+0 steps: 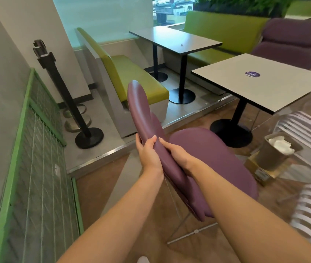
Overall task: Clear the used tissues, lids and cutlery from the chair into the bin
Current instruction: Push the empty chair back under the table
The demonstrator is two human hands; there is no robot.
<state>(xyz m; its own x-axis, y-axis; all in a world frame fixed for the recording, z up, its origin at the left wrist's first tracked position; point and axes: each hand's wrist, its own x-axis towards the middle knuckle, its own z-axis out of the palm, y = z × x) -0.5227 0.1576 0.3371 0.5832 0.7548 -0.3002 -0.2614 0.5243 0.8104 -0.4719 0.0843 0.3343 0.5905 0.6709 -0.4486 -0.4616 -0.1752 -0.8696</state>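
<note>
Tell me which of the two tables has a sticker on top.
The nearer pale table, right of the purple chair both hands grip, carries a round purple sticker. The darker table behind it has none.

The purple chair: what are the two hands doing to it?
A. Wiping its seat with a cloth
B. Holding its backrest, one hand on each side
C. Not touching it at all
B: the left hand and the right hand both grip the purple chair by its backrest edge, one on each side.
</note>
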